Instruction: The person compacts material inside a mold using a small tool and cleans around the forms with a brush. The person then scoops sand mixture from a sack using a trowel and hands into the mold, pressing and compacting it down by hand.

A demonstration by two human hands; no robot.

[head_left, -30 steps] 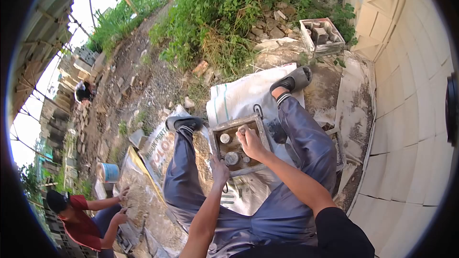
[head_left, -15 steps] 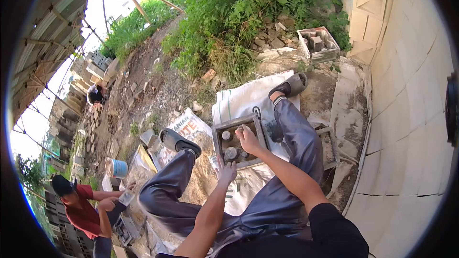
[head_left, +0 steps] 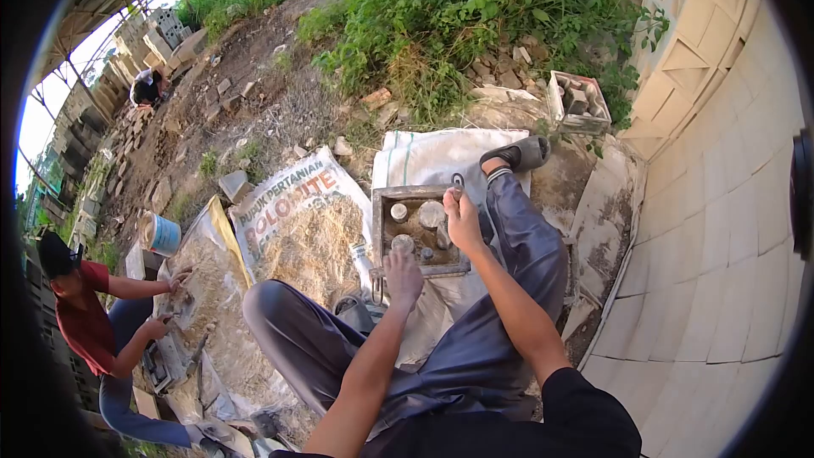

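Note:
Between my legs lies a grey rectangular frame (head_left: 379, 212) with several round pieces inside, among them a pale disc (head_left: 398, 212) at the upper left and a larger one (head_left: 432, 215) at the upper right. My left hand (head_left: 404, 278) is over the frame's near edge, its fingers by a round piece (head_left: 402, 244); whether they grip it is unclear. At the frame's right side my right hand (head_left: 462, 220) is closed, its fingertips pinched near the upper right corner. What it pinches is too small to make out. A white sack (head_left: 449, 154) lies under the frame.
On the left a co-worker in a red shirt (head_left: 83, 309) bends over sandy material, near a bucket (head_left: 160, 235). A printed sack (head_left: 298, 195) bears pale fibrous material. Farther off are a box with grey pieces (head_left: 581, 124) and another person (head_left: 148, 87). A wall (head_left: 704, 271) stands right.
My right hand has lifted from the frame's inside towards its upper right, exposing the larger disc. My left hand has shifted onto the near edge. My left leg has folded inward, and the view has turned.

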